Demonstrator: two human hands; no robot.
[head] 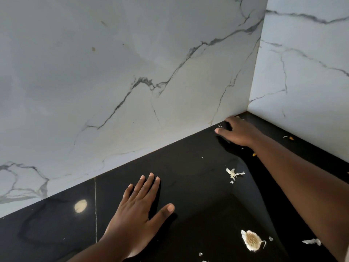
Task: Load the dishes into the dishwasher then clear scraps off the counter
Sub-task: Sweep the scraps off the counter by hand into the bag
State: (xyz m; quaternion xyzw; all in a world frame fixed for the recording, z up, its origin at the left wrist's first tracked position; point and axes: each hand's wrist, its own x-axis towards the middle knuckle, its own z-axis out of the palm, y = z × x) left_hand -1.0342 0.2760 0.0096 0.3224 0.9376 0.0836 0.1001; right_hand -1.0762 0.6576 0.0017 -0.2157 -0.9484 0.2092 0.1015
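While the left hand (pixel 140 207) lies flat and spread on the black counter (pixel 198 186), the right hand (pixel 238 132) reaches the marble wall (pixel 132 72) corner, fingers curled, perhaps over scraps; garlic scraps (pixel 234 173) lie between them, an onion end (pixel 251 240) nearer.

Counter (pixel 198 186) glossy black stone; wall (pixel 132 63) smooth white marble, grey-veined; scraps (pixel 234 173) dry, papery.

Pale scraps (pixel 251 240) scattered on black counter (pixel 198 186)
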